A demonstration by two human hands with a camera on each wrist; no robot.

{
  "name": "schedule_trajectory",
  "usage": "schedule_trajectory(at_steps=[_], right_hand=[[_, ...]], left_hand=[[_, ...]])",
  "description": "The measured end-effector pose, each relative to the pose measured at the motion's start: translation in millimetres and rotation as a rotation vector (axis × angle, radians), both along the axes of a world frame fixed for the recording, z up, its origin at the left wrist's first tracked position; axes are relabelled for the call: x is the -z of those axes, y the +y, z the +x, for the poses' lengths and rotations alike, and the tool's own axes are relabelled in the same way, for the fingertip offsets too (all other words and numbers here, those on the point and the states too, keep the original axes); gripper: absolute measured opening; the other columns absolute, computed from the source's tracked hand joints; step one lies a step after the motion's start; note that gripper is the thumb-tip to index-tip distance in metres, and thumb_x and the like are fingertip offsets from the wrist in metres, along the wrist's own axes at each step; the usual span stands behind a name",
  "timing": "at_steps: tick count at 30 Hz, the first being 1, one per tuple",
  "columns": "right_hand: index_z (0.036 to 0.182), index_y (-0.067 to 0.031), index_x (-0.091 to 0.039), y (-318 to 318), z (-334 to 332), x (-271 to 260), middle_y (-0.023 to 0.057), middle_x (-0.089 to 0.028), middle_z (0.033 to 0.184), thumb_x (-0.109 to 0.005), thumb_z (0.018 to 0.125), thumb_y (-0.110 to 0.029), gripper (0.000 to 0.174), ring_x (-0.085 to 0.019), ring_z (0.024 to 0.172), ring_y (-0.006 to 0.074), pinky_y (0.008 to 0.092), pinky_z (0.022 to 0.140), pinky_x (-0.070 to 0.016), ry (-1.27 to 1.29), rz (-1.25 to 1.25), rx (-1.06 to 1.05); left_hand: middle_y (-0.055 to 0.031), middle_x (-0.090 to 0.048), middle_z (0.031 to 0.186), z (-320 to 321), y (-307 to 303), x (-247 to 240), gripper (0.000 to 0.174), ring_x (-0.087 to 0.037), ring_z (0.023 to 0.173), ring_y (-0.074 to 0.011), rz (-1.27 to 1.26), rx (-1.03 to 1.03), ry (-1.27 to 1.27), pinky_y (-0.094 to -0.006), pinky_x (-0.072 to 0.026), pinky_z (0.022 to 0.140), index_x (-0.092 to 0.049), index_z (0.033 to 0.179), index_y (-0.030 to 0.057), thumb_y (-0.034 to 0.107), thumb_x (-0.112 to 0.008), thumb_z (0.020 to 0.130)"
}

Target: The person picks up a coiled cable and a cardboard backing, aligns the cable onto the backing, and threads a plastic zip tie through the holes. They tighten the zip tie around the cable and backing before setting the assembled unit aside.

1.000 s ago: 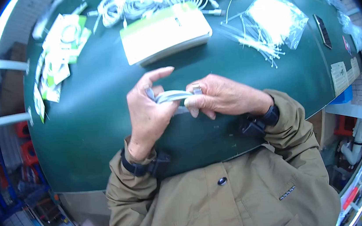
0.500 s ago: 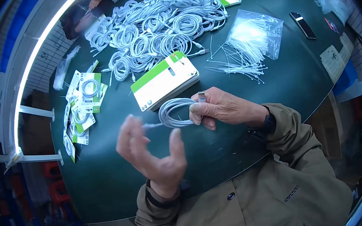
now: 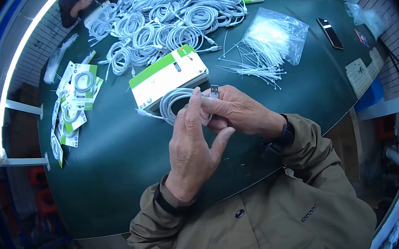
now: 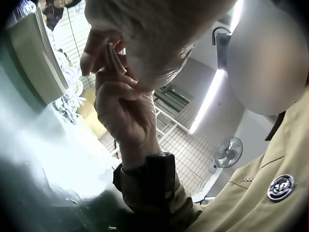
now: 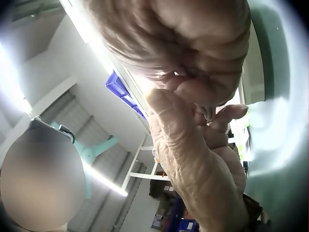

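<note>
A coiled grey-white USB cable [image 3: 169, 101] is held up above the near side of the table. My right hand [image 3: 244, 110] pinches the coil's right side between thumb and fingers, and a metal USB plug [image 3: 214, 91] sticks up there. At the coil's left, the cable's other end [image 3: 146, 113] points out free. My left hand [image 3: 191, 149] is at the front of the coil, its index finger straight against the strands and its thumb standing apart. In the left wrist view, cable strands [image 4: 114, 59] show between the hands. The left hand's other fingertips are partly hidden.
Behind the coil lies a white and green box [image 3: 170, 76]. Farther back is a heap of coiled cables [image 3: 169, 20]. White cable ties [image 3: 261, 64] spill from a clear bag at right, near a phone [image 3: 330, 33]. Packaged cables [image 3: 78, 101] lie left.
The left hand, first at the coil's left side, swung away and then came back against the coil's front. The right hand keeps its pinch on the cable. The head view has shifted.
</note>
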State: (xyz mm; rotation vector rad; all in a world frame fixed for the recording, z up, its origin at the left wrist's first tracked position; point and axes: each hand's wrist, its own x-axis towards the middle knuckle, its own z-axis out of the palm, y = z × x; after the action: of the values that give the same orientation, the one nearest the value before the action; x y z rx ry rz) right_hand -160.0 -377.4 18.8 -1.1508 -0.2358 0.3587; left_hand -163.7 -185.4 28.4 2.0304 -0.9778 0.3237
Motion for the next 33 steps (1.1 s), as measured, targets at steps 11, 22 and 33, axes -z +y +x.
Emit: schedule_trajectory(at_steps=[11,22,33], right_hand=[[0.146,-0.0002,-0.056,1.3,1.5,-7.8,0.0053,-0.074,0.101,-0.081,0.098,-0.016,0.056,-0.065,0.081,0.0060,0.0213,0.067,-0.0523,-0.128,-0.121,0.234],[0.149,-0.0001,-0.053,-1.0,1.2,-8.2,0.0089,-0.071,0.111,-0.070,0.105,-0.009,0.048,-0.067,0.082,0.0089,0.0212,0.071,-0.0558,-0.041,0.018,0.084],[0.147,-0.0050,-0.061,-5.7,-2.9,-22.9,0.0101,-0.064,0.125,-0.084,0.091,-0.007,0.060,-0.066,0.100,0.0155,0.0277,0.080,-0.0569,-0.663,-0.540,0.202]], left_hand=[[-0.0136,-0.077,0.110,17.2,21.2,1.4,0.059,-0.076,0.094,-0.0193,-0.057,0.031,-0.016,-0.0293,-0.0593,0.074,-0.065,0.143,0.0024,0.007,-0.088,0.089],[-0.0099,-0.077,0.096,23.6,29.0,-4.5,0.026,-0.068,0.076,-0.0121,-0.223,0.122,0.009,-0.0261,-0.0527,0.064,-0.079,0.110,0.0003,-0.004,-0.086,0.086],[-0.0093,-0.076,0.090,24.9,44.0,-22.6,0.019,-0.066,0.072,-0.0120,-0.204,0.140,0.059,-0.0250,-0.0506,0.061,-0.080,0.101,-0.0006,-0.009,-0.083,0.085]])
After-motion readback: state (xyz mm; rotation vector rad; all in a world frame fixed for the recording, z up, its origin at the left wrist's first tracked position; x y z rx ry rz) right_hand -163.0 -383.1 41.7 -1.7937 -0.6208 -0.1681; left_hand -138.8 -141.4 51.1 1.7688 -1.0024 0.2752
